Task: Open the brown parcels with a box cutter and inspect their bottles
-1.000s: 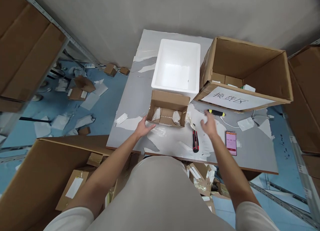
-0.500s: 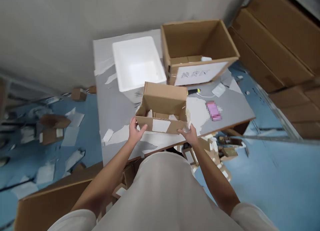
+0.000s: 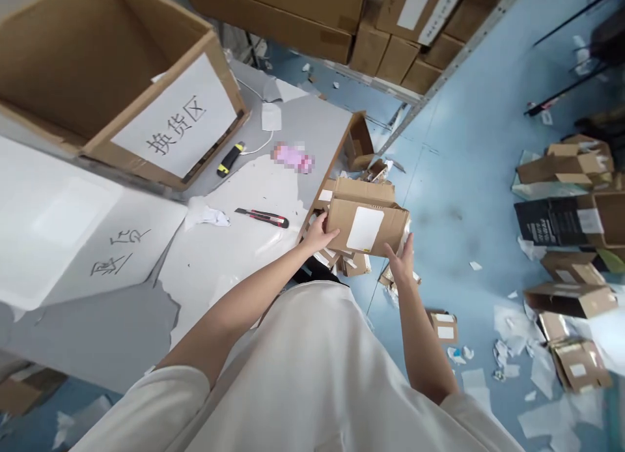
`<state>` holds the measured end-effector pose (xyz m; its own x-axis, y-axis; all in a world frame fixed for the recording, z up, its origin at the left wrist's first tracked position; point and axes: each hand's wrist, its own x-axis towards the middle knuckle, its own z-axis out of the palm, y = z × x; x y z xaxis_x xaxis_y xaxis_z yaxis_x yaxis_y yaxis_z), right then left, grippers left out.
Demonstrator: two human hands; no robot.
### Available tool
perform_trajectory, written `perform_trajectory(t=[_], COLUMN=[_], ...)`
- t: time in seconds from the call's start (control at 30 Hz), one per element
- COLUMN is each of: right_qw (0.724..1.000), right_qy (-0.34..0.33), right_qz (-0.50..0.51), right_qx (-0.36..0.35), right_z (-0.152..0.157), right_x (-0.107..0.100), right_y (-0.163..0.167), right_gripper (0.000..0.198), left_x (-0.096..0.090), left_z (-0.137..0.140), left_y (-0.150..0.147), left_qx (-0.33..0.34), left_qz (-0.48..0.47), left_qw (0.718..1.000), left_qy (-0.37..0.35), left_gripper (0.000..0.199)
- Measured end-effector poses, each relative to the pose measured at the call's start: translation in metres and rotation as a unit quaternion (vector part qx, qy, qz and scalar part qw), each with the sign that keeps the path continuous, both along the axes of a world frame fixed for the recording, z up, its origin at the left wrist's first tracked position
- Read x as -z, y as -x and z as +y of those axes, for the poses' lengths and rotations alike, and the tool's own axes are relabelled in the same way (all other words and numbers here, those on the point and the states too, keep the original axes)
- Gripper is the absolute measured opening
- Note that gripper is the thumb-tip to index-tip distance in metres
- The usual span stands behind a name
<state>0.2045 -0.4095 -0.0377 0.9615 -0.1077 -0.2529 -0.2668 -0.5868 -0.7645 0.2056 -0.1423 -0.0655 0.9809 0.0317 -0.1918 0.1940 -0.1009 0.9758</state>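
Between my two hands I hold a small brown cardboard box [image 3: 339, 228] with a blank white label on its near side and a raised flap behind. My left hand [image 3: 318, 235] grips its left end, thumb on the front face. The right end is held by my right hand [image 3: 401, 262], fingers around the corner. The box is off the right edge of the table [image 3: 336, 129], above a heap of discarded cartons. What lies inside it is hidden from this angle. On the table left of my hands lies a red and black utility knife [image 3: 273, 219].
A large carton [image 3: 195, 107] with a handwritten sign and a white foam box [image 3: 141, 224] stand on the table. Nearby are a yellow-black marker [image 3: 230, 159], a white charger [image 3: 271, 116] and a blurred pink item [image 3: 293, 157]. Opened cartons [image 3: 569, 302] and paper scraps litter the blue floor.
I have turned to the right, and the small box has moved with both hands from over the table to beyond its right edge. The utility knife now shows on the table.
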Motion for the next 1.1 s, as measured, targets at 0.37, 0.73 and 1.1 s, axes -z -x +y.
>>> perform_trajectory(t=[0.37, 0.73, 1.1], right_qw=[0.961, 0.859, 0.833], right_qy=[0.213, 0.21, -0.045], right_qz=[-0.178, -0.131, 0.173], right_qx=[-0.018, -0.447, -0.523], right_z=[0.008, 0.211, 0.463], right_x=[0.012, 0.02, 0.068], right_y=[-0.03, -0.07, -0.028], right_gripper=[0.09, 0.054, 0.07], left_x=[-0.022, 0.002, 0.043], left_z=[0.019, 0.164, 0.331], left_y=[-0.012, 0.102, 0.089], left_qx=[-0.072, -0.319, -0.229], left_qz=[0.223, 0.281, 0.226], left_qw=[0.931, 0.904, 0.889], left_qy=[0.281, 0.033, -0.326], left_gripper=[0.073, 0.044, 0.087])
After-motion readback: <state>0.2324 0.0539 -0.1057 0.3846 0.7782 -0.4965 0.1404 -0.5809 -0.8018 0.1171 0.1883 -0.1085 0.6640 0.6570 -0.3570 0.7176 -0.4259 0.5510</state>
